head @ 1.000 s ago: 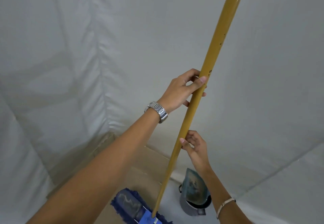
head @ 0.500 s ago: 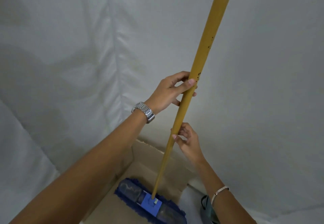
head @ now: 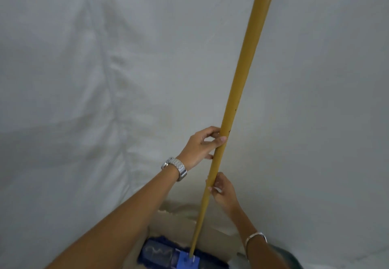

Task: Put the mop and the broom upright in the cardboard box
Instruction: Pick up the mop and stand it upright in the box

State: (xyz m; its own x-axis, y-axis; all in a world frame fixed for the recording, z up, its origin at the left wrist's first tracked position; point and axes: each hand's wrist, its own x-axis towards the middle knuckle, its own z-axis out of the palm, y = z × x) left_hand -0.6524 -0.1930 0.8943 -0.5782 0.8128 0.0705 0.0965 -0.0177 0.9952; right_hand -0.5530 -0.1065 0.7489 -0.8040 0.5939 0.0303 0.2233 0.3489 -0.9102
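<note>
The mop has a long yellow-brown handle (head: 242,83) that runs from the top right down to a flat blue mop head (head: 166,257) at the bottom edge. The mop head sits inside the open cardboard box (head: 212,229), whose far wall shows behind it. My left hand (head: 203,145), with a metal watch on the wrist, grips the handle higher up. My right hand (head: 222,191), with a thin bracelet, grips the handle just below. The handle stands nearly upright, tilted to the right. No broom is in view.
White sheeting (head: 105,79) covers the wall behind the box and the floor around it. A dark grey-green object (head: 288,257) shows partly at the bottom right, beside the box and behind my right forearm.
The view has tilted up and the hands now sit lower in the frame. The mop head has gone deeper into the box. Both hands keep their grip on the handle.
</note>
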